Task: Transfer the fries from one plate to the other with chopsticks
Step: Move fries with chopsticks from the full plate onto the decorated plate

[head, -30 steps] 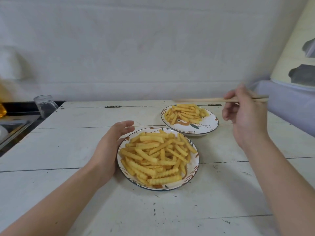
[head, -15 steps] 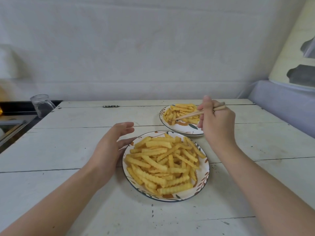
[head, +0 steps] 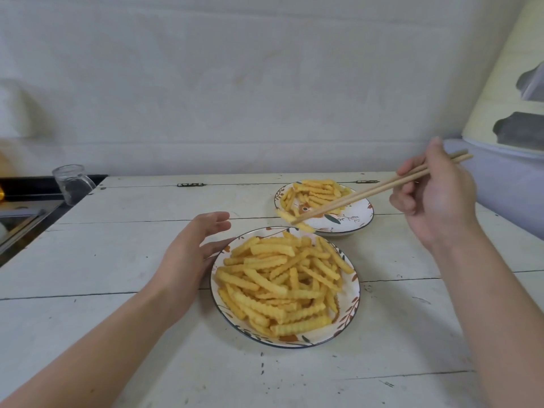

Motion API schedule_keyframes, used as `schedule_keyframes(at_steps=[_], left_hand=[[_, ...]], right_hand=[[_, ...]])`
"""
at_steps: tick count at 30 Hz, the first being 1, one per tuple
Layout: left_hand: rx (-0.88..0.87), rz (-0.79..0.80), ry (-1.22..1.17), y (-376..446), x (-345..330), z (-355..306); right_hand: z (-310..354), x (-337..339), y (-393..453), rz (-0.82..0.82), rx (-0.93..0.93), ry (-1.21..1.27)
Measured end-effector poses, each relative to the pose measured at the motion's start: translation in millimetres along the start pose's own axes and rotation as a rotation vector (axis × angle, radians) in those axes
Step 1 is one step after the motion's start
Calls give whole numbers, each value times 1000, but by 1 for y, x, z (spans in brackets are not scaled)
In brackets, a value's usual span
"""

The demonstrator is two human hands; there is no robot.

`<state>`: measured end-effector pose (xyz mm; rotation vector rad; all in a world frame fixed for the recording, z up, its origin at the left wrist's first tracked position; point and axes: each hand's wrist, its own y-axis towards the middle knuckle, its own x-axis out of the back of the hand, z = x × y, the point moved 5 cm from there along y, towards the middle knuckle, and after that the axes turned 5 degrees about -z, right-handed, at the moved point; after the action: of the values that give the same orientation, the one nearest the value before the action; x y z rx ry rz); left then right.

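Two patterned plates of crinkle-cut fries stand on the white wooden table. The near plate (head: 351, 293) is heaped with fries (head: 282, 287); the far plate (head: 357, 217) holds a smaller pile (head: 316, 192). My right hand (head: 435, 198) grips a pair of wooden chopsticks (head: 379, 189). Their tips pinch a blurred fry (head: 287, 216) in the air between the far plate's left rim and the near plate. My left hand (head: 191, 254) rests with relaxed fingers against the near plate's left rim.
A glass jar (head: 72, 182) stands at the table's far left corner, beside a dark sink area (head: 23, 207). A pale lilac surface (head: 506, 178) lies to the right behind the table. A white wall closes the back.
My right hand has swung out to the right and lifted. The chopsticks now carry a fry from the far plate toward the near one. My left hand stays at the near plate.
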<state>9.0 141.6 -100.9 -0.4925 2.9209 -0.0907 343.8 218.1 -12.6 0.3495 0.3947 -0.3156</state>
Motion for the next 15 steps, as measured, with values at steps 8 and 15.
schedule_keyframes(at_steps=[8,15], left_hand=[[-152,-5,43,1,3,-5],[-221,-39,18,7,8,-10]], right_hand=[[-12,-12,-7,163,-54,-4],[-34,-10,-9,75,-177,10]])
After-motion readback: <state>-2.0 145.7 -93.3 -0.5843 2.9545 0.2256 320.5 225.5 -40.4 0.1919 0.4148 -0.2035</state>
